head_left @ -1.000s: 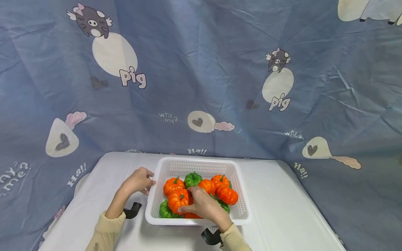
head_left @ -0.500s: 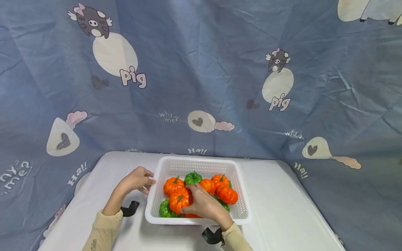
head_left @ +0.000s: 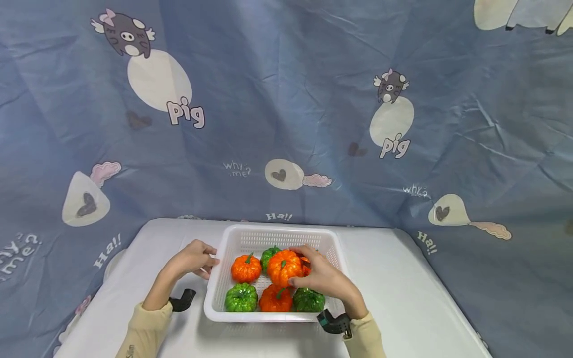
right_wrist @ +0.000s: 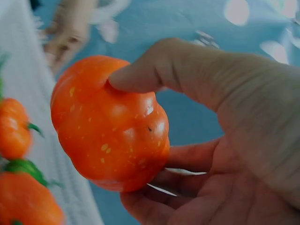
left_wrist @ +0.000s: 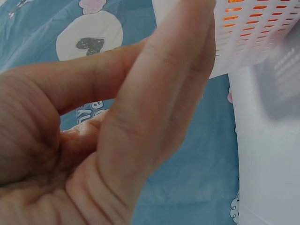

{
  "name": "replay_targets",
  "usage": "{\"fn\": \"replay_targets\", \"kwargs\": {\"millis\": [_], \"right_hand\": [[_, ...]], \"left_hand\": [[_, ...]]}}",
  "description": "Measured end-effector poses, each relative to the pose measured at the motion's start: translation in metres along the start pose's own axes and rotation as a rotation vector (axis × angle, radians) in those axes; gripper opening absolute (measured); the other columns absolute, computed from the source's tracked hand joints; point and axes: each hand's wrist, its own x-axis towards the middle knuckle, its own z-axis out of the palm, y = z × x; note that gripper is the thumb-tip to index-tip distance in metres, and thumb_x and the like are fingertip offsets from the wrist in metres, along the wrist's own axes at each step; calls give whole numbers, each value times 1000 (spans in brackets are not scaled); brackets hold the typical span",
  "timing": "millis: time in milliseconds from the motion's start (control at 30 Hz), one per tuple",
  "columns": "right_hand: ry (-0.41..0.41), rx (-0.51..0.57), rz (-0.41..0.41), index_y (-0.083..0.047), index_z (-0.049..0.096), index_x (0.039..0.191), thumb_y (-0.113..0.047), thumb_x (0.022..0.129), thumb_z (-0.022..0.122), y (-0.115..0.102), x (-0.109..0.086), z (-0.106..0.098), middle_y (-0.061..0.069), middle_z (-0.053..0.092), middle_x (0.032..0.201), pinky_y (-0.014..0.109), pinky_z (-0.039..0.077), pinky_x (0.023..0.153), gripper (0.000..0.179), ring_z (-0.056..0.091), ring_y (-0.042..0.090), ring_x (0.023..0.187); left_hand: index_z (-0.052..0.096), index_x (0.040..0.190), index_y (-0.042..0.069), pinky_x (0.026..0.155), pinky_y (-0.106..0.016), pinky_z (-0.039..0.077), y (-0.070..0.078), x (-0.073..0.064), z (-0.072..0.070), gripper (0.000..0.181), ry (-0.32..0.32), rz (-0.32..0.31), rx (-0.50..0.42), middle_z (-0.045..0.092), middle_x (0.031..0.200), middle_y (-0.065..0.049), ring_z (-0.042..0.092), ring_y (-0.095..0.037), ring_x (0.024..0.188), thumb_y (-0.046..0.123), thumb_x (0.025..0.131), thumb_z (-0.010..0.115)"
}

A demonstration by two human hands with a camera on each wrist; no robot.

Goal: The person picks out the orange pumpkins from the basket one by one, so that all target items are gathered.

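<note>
My right hand (head_left: 324, 276) grips a small orange pumpkin (head_left: 284, 268) above the basket, its thumb on one side and its fingers round the other. In the right wrist view the glossy pumpkin (right_wrist: 110, 126) fills the grasp. At the left rim of the white plastic basket (head_left: 210, 298), my left hand (head_left: 192, 259) holds the edge with its fingertips; the left wrist view shows the left hand (left_wrist: 136, 103) against the basket's slotted wall (left_wrist: 248, 42). Inside lie an orange pumpkin (head_left: 245, 268), a green pumpkin (head_left: 241, 298), another orange pumpkin (head_left: 275, 299) and more green ones.
The basket stands on a white table (head_left: 394, 298). A blue curtain (head_left: 250, 99) printed with pigs hangs behind and at both sides. The held pumpkin and right hand cover part of the basket's right half.
My right hand has lifted an orange pumpkin from the pile and carried it to the right. The orange and green pumpkins beneath now show. The left hand stays at the rim.
</note>
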Motion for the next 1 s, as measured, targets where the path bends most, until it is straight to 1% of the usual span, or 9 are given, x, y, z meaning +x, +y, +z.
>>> {"fn": "replay_targets", "kwargs": {"millis": [100, 200, 300, 400, 533, 600, 767, 867, 1000], "right_hand": [[33, 121, -33, -7, 46, 139, -13, 79, 74, 12, -9, -26, 12, 51, 135, 39, 51, 101, 67, 54, 31, 122], [87, 186, -38, -2, 43, 141, -5, 79, 73, 27, -20, -51, 17, 47, 140, 46, 43, 109, 68, 48, 36, 129], [166, 178, -20, 0, 42, 142, -1, 80, 71, 43, -31, -73, 20, 45, 142, 48, 37, 113, 69, 44, 37, 132], [226, 182, 10, 2, 40, 143, 0, 82, 69, 61, -42, -91, 22, 43, 143, 35, 42, 110, 68, 42, 36, 133], [289, 230, 84, 2, 37, 144, -1, 85, 67, 87, -52, -107, 23, 40, 145, 13, 48, 95, 67, 46, 22, 129], [318, 253, 127, 2, 35, 145, -3, 86, 67, 103, -56, -112, 23, 39, 146, 9, 49, 90, 68, 46, 17, 126], [362, 270, 261, 4, 30, 147, -5, 89, 65, 146, -63, -117, 26, 33, 150, 5, 44, 87, 69, 35, 33, 138], [382, 262, 338, 5, 26, 148, -8, 90, 63, 167, -63, -117, 27, 28, 153, 23, 44, 105, 71, 25, 38, 144], [397, 287, 396, 5, 25, 149, -11, 90, 64, 188, -50, -113, 27, 27, 154, 52, 30, 117, 72, 23, 38, 145]], "left_hand": [[47, 126, -23, 58, -35, 62, -1, -1, -1, 46, -5, 0, -1, 68, 85, -18, 67, -18, 63, -1, 88, 61], [46, 127, -23, 59, -35, 62, -1, -1, -1, 47, -10, -7, 3, 67, 86, -19, 67, -19, 64, -1, 88, 61], [46, 129, -22, 59, -34, 62, 0, 0, -1, 48, -12, -21, 7, 67, 88, -19, 67, -19, 64, 0, 89, 61], [45, 130, -21, 59, -34, 62, 1, 1, -1, 48, -10, -35, 3, 67, 89, -19, 68, -19, 64, -1, 89, 61], [44, 130, -21, 60, -34, 62, 1, 1, -2, 49, -19, -35, 3, 67, 90, -20, 68, -19, 64, -1, 90, 61], [44, 130, -22, 60, -34, 62, 1, 0, -2, 49, -25, -30, 8, 67, 90, -20, 68, -19, 65, 0, 90, 60], [44, 130, -21, 60, -34, 62, 0, 0, 0, 49, -24, -33, 12, 67, 88, -19, 67, -19, 65, 0, 89, 61], [44, 131, -21, 60, -34, 62, 2, 1, 0, 50, -31, -28, 14, 67, 87, -19, 67, -18, 64, 0, 89, 61], [43, 131, -22, 60, -33, 62, 4, 1, -2, 49, -34, -33, 29, 67, 85, -18, 67, -17, 62, 0, 90, 60]]}}
